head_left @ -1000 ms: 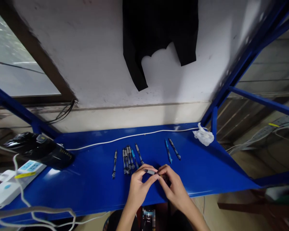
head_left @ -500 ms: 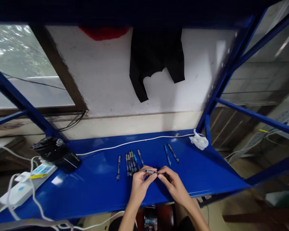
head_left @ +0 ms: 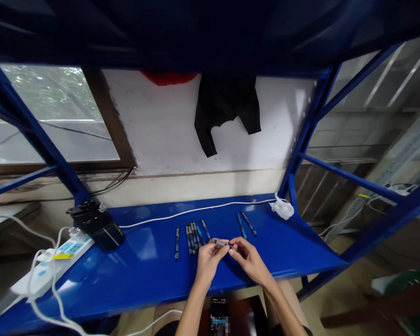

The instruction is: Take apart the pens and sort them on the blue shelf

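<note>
At nine o'clock on the blue shelf (head_left: 133, 275), a white power strip (head_left: 49, 268) and a black device (head_left: 98, 224) are seen, with a white cable (head_left: 196, 208) run along the back edge. Toward the middle, a single pen (head_left: 177, 242) is laid apart from a tight row of pens (head_left: 195, 234). Just past it, at six o'clock, the left hand (head_left: 208, 262) is closed in a pinch on one end of a small pen (head_left: 221, 243), and the other end is pinched by the right hand (head_left: 249, 259). The pen is held level just above the shelf; it looks slim, grey at the middle and dark at the ends, though detail is too small to be told. A square, straight hold is judged best, so that the halves are kept in line. At two o'clock, two blue pens (head_left: 245, 225) and a crumpled white tissue (head_left: 282, 208) are set.
</note>
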`<state>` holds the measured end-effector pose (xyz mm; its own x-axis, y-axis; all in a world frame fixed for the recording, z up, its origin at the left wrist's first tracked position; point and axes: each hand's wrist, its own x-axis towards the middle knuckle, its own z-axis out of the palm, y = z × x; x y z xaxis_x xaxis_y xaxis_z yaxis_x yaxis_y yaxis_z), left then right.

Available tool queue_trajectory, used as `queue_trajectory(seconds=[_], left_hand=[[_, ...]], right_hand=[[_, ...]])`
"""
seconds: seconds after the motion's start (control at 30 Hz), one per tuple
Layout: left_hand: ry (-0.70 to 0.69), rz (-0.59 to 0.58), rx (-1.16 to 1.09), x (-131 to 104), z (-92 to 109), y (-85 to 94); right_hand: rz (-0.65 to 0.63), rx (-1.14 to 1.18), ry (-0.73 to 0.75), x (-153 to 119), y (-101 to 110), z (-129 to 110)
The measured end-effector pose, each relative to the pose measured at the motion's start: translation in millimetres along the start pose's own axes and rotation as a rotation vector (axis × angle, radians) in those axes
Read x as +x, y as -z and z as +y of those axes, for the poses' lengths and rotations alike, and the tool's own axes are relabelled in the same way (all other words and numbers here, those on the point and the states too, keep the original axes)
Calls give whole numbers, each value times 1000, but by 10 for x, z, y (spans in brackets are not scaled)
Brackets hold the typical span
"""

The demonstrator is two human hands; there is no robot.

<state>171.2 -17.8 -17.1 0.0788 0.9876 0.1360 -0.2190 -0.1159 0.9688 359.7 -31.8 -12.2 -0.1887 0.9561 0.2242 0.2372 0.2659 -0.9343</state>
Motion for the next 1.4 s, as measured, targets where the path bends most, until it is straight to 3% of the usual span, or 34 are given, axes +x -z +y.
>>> queue_trajectory(seconds=[0.4, 0.9, 1.07, 1.23, 1.4], left_hand=[[-27, 15, 20, 8, 11, 1], [63, 84, 57, -37, 96, 18], [62, 80, 86, -37, 97, 32], [73, 31, 127, -39, 45, 67], [108, 21, 91, -51, 27, 76]], right_hand=[[23, 17, -4, 18, 5, 6], [-104, 63, -35, -15, 5, 12], [-55, 86, -48, -42, 3, 27], [-116, 85, -80, -50, -5, 48], [-32, 68, -104, -54, -5, 34]])
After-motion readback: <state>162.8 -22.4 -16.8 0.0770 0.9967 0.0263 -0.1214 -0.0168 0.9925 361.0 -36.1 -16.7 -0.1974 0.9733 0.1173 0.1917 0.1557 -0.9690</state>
